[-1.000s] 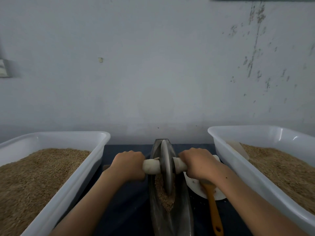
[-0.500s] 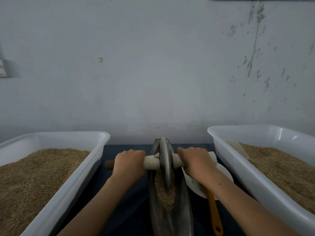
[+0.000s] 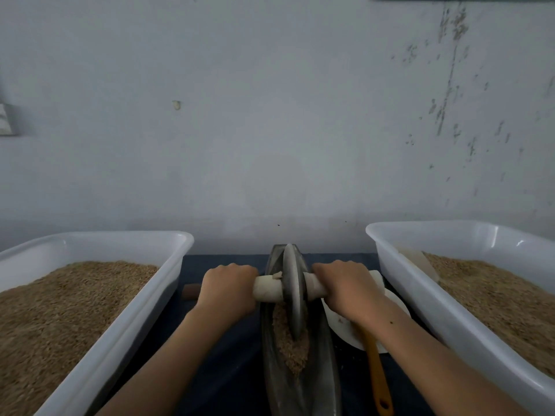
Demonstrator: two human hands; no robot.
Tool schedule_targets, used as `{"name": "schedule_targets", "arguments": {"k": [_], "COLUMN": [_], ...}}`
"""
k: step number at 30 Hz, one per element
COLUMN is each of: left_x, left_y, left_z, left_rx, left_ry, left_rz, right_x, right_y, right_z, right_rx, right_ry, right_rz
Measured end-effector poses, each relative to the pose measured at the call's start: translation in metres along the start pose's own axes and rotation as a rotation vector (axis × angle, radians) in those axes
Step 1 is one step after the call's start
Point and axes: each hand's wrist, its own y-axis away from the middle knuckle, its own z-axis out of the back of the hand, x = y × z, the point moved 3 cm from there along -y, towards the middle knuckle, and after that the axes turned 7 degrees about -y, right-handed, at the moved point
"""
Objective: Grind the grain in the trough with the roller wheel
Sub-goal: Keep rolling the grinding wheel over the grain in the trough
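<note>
We see the left hand (image 3: 228, 291) with its fingers curled around the pale cylindrical axle handle (image 3: 268, 289) on the left side of the grey metal roller wheel (image 3: 292, 291). The right hand (image 3: 348, 288) grips the same handle on the opposite side of the wheel, fingers wrapped over it. The wheel stands upright on its edge inside the long, narrow, dark metal trough (image 3: 327, 364), toward the trough's far end. A heap of tan grain (image 3: 289, 345) lies in the trough channel, touching the wheel's lower rim and extending toward the near end.

The trough rests on a dark blue surface (image 3: 234, 355). A white rectangular plastic tub (image 3: 126, 319) filled with grain stands to the left of the trough; a second white plastic tub (image 3: 420, 301) filled with grain stands to the right. Between the trough and the right tub we see a white round dish (image 3: 339, 322) with an orange-handled utensil (image 3: 379, 382) lying across it, partly hidden under the right forearm.
</note>
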Motion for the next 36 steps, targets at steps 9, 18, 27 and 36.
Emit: {"name": "schedule_targets", "arguments": {"k": [9,18,27,36], "left_x": [0.003,0.005,0.002,0.008], "left_y": [-0.001,-0.002,-0.001,0.0], "left_z": [-0.002,-0.001,-0.002,0.001], "left_rx": [0.066,0.174,-0.013,0.319], "left_ry": [0.023,0.028,-0.001,0.102], "left_rz": [-0.057,-0.067,-0.016,-0.081], "right_x": [0.0,0.003,-0.003,0.0], "right_y": [0.003,0.001,0.0,0.002], "right_z": [0.005,0.006,0.002,0.007], "right_rx": [0.085,0.156,0.019,0.202], "right_ry": [0.028,0.049,0.018,0.055], "right_rz": [0.015,-0.013,-0.02,0.021]}}
